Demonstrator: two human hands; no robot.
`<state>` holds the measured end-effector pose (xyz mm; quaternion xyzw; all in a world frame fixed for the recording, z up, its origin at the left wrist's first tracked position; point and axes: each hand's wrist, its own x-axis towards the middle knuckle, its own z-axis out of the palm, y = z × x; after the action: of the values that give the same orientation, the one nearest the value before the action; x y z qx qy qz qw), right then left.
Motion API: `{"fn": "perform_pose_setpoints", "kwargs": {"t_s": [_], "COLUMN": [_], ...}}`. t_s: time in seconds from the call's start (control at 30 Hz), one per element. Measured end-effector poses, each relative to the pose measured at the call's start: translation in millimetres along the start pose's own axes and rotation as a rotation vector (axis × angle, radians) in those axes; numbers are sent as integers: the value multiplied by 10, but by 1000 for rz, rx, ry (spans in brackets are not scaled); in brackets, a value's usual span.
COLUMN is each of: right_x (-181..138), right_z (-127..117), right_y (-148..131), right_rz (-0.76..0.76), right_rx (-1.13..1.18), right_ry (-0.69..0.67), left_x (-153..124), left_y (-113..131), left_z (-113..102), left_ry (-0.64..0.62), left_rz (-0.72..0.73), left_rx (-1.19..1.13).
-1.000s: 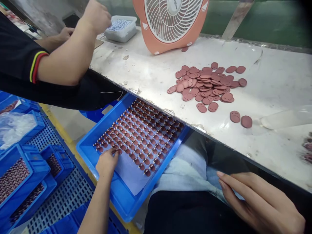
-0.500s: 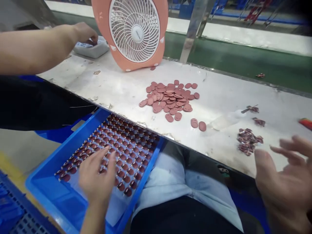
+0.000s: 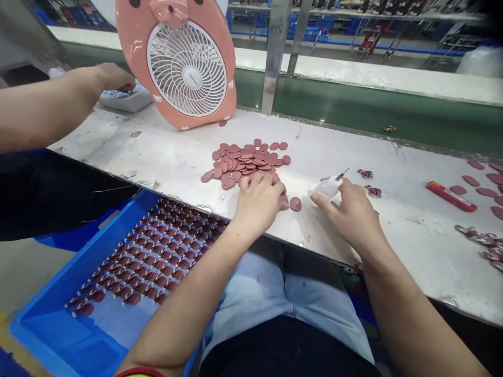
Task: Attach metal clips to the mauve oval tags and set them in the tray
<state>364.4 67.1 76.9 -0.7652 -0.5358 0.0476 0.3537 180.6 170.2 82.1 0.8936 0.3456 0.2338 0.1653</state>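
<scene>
My left hand (image 3: 261, 201) is palm down at the near edge of a pile of reddish-brown oval discs (image 3: 247, 159), its fingers bent and close together. At its thumb side it pinches one disc (image 3: 283, 202), partly covered by the hand. Another single disc (image 3: 296, 204) lies just to the right, untouched. My right hand (image 3: 351, 209) is closed around a white squeeze bottle (image 3: 327, 189) with a thin needle tip, tilted low over the white tabletop (image 3: 181, 162).
A blue tray (image 3: 43, 314) at lower left holds rows of assembled brown pieces. An orange fan (image 3: 192, 78) stands behind the pile. On the right lie a red cutter-like tool (image 3: 451, 197), more discs and small dark parts (image 3: 487, 243). A co-worker's arm (image 3: 47, 107) reaches a grey container (image 3: 131, 99).
My left hand has moved from above the blue tray up to the discs. My right hand has come left from the right side and taken hold of the bottle. The view has shifted.
</scene>
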Motion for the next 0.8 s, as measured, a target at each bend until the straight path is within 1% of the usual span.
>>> {"fn": "perform_pose_setpoints", "kwargs": {"t_s": [0.1,0.13,0.17,0.2,0.27,0.3,0.33,0.37,0.4,0.43,0.47,0.57,0.6,0.63,0.67,0.7,0.73,0.77,0.8], "right_x": [-94,-163,-244,-332,-503,-577,-642,-697,-743,-783,-819,-917,-949,-979,-1006,-1028,-1044,-1054,-1061], "right_z": [-45,-63,-78,-89,-97,-98,-100,-105,-113,-124,-137,-162,-161,-153,-139,-120,-98,-75,-55], "right_y": [-101,-148,-199,-252,-348,-386,-414,-433,-443,-446,-446,-449,-454,-460,-463,-460,-449,-428,-396], "right_rz": [19,18,14,10,4,3,4,7,11,15,17,17,20,35,65,109,165,225,280], "right_rx": [189,271,357,442,600,666,723,772,812,844,868,918,935,954,978,1009,1053,1104,1155], "right_ry": [28,30,16,-16,-140,-217,-291,-361,-425,-484,-540,-743,-825,-902,-950,-950,-910,-855,-803], "left_x": [-112,-188,-283,-393,-644,-773,-898,-1016,-1123,-1219,-1302,-1470,-1503,-1530,-1553,-1578,-1606,-1641,-1682], "left_y": [50,88,137,197,332,397,455,498,525,533,524,423,380,342,311,288,275,272,275], "left_z": [-86,-104,-112,-112,-93,-81,-70,-63,-59,-58,-60,-60,-53,-40,-20,6,36,68,99], "left_ry": [23,28,33,41,63,68,65,43,-6,-84,-188,-542,-642,-720,-782,-829,-856,-846,-805], "left_rz": [-99,-136,-190,-257,-476,-586,-684,-758,-813,-846,-858,-841,-836,-835,-836,-833,-826,-819,-811], "left_rx": [-116,-187,-314,-485,-1021,-1246,-1418,-1517,-1578,-1625,-1668,-1746,-1765,-1786,-1811,-1842,-1877,-1913,-1951]}}
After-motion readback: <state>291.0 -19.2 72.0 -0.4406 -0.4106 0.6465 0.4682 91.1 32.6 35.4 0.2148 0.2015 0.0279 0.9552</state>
